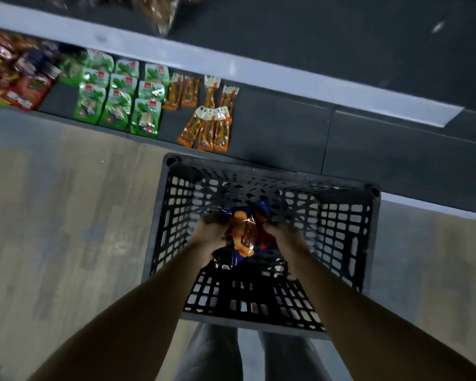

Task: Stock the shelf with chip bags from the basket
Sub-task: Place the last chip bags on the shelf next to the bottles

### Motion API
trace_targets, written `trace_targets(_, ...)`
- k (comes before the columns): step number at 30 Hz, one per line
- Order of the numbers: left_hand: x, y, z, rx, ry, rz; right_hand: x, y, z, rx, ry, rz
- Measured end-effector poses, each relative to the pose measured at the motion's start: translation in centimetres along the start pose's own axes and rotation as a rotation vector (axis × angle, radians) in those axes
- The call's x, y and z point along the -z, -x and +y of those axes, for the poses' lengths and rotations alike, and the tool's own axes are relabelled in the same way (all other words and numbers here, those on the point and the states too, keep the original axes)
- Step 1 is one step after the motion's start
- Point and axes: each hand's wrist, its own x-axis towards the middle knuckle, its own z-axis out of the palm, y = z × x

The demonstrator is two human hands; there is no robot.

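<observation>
Seen from the head camera, looking straight down, the black lattice basket sits on the floor just in front of the lowest shelf. Both arms reach down into it. The left hand and the right hand each have their fingers curled round one side of a single blue and orange chip bag, which they hold between them inside the basket, below its rim. Around the bag I mostly see bare lattice. A dark patch under it could be another pack, but I cannot tell. On the shelf beyond the basket's far left corner lie orange packets, and further left are rows of green packets and a heap of mixed snack bags. The shelf directly beyond the basket and off to its right holds nothing that I can see, and no blue and orange bag shows there. I'd judge that this bag is only being picked up and its placing is not yet done. With so little else in the basket, it may be among the last to go.
</observation>
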Motion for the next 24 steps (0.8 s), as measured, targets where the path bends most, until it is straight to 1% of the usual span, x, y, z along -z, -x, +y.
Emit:
trace_targets(5,2.2,5.3,5.6,-0.051,0.058,-0.009,2.1,4.5,-5.0,0.171,-0.098,-0.113)
trace_targets(8,3.6,8.5,8.7,-0.083,0.040,-0.105,3.6,7.7,-8.7,0.241,-0.199,-0.152)
trace_targets(9,3.9,9.6,9.7,-0.118,0.007,-0.138,4.1,8.7,-10.0,0.275,-0.208,-0.151)
trace_targets(12,4.9,12.3,12.5,-0.249,-0.089,-0.177,5.7,11.2,-13.1,0.401,-0.126,-0.140)
trace_targets(16,4.8,16.2,16.5,-0.399,-0.203,-0.246,8.6,14.7,-16.9,0.511,-0.076,-0.132)
trace_targets(20,3.1,20.6,20.1,-0.578,-0.301,-0.178,10.6,17.6,-20.5,0.631,-0.060,-0.081)
trace_targets(22,2.4,22.4,22.0,-0.651,-0.360,-0.162,11.6,19.1,-22.2,0.683,-0.065,-0.044)
trace_targets(24,1.8,23.6,23.9,-0.696,-0.380,-0.155,12.8,20.6,-23.8,0.732,-0.065,-0.046)
